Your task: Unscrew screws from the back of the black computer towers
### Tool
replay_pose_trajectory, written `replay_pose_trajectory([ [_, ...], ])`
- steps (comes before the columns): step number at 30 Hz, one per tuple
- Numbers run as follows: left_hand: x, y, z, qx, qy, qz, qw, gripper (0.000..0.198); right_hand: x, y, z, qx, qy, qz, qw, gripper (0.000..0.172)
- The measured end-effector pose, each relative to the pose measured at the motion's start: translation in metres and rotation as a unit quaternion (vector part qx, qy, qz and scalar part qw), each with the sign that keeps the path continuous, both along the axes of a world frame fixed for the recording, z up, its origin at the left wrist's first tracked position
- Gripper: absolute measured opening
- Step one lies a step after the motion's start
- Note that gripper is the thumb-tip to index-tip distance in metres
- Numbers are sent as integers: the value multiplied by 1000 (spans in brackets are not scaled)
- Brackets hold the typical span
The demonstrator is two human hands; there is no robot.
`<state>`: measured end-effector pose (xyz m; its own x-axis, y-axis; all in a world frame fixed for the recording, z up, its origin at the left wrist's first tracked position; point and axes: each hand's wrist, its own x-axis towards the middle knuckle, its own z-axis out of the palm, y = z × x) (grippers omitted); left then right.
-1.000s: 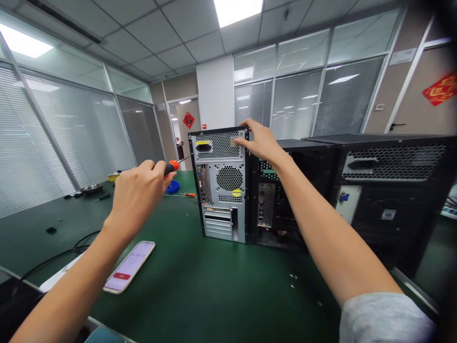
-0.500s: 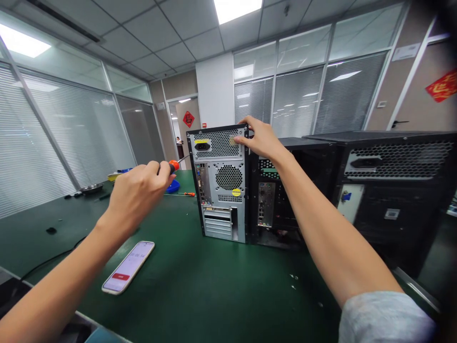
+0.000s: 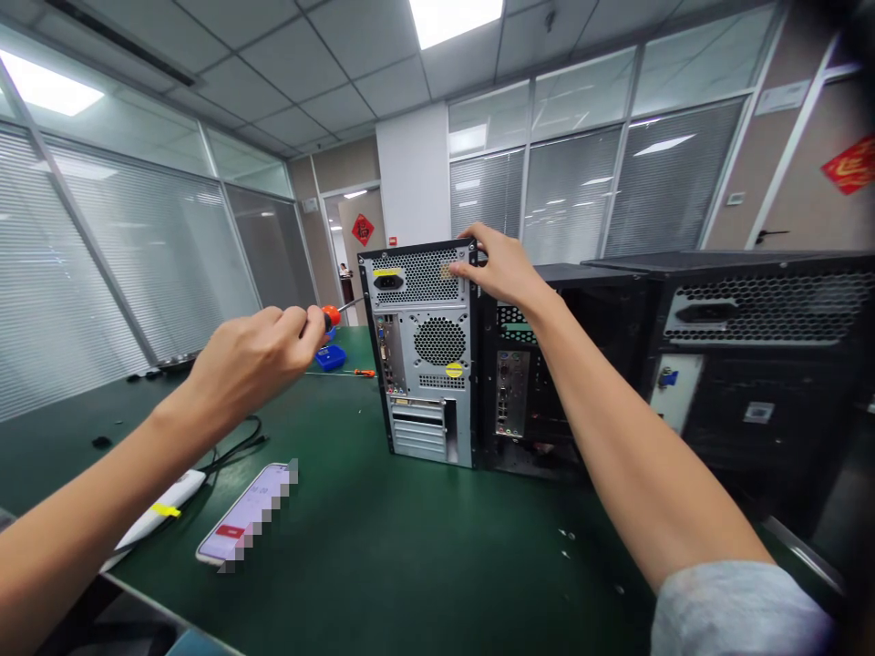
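Your left hand (image 3: 252, 360) is clenching around the orange-handled screwdriver (image 3: 332, 316), holding it in the air with the thin shaft pointing at the upper left edge of the black computer tower with the silver rear panel (image 3: 425, 364); whether the tip is touching that edge is too small to tell. Your right hand (image 3: 502, 264) is still gripping the tower's top rear corner, fingers hooked over the top and thumb pressing on the mesh grille, so the tower is standing upright and steadied on the green counter (image 3: 410, 556). Compared with a second ago, your left hand is sitting a little higher and further left while the screwdriver's tip is hardly moving, so the tool is lining up rather than turning anything yet. Your view is also shifting: a white pen-shaped object with a yellow band (image 3: 159, 516) and more of the black cable (image 3: 236, 445) are now showing beside the smartphone (image 3: 244, 517) lying flat near your left forearm. Just right of the tower, an open black case (image 3: 547, 364) and a larger black case (image 3: 758, 355) are standing in a row, unchanged.
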<state>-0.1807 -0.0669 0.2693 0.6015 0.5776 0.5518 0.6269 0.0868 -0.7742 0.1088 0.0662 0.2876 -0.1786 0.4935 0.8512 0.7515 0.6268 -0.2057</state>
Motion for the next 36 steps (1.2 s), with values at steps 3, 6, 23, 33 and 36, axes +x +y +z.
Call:
replay_pose_trajectory([
  [3, -2, 2, 1, -9, 30, 7, 999, 39, 0, 0, 0, 5, 0, 0, 1000, 31],
  [6, -2, 2, 3, -28, 59, 1, 998, 43, 0, 0, -1, 5, 1, 1, 1000, 31],
  [23, 3, -8, -1, -22, -66, 44, 997, 44, 1, 0, -1, 5, 0, 3, 1000, 31],
  [33, -1, -7, 16, -159, -265, 45, 950, 38, 0, -1, 0, 5, -6, 2, 1000, 30],
  [36, 1, -7, 18, -171, -294, 59, 938, 42, 0, 0, 0, 8, -6, 7, 1000, 30],
])
